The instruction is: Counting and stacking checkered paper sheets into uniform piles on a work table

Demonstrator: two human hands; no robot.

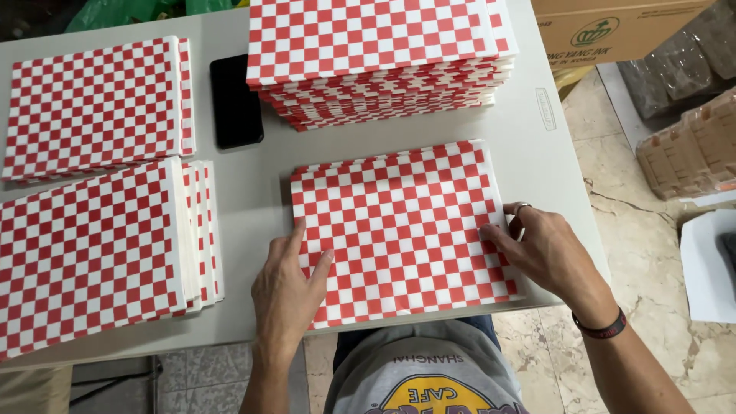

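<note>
A thin pile of red-and-white checked paper sheets point(402, 230) is seen lying flat on the grey table point(261, 192), close to the table's near edge at 6 o'clock. The left hand point(290, 287) is laid flat and open on the pile's left edge at 9 o'clock, fingers spread, with the thumb on the bare table just beside the paper. The right hand point(544, 253) is set against the pile's right edge at 3 o'clock, fingertips pressed onto the paper; nothing is gripped. A ring and a dark wristband point(602, 328) are worn on that side.

At 12 o'clock a tall stack of checked sheets point(379, 57) is found, parted from the pile by a strip of bare table. At 10 o'clock a black phone point(235, 100) lies face up. Further left, two more checked stacks are placed: an upper-left stack point(96, 107) and a lower-left stack point(96, 253), the latter parted from the pile by a bare lane. The table's right edge runs just beyond the right hand, with stone floor point(652, 253) past it.
</note>
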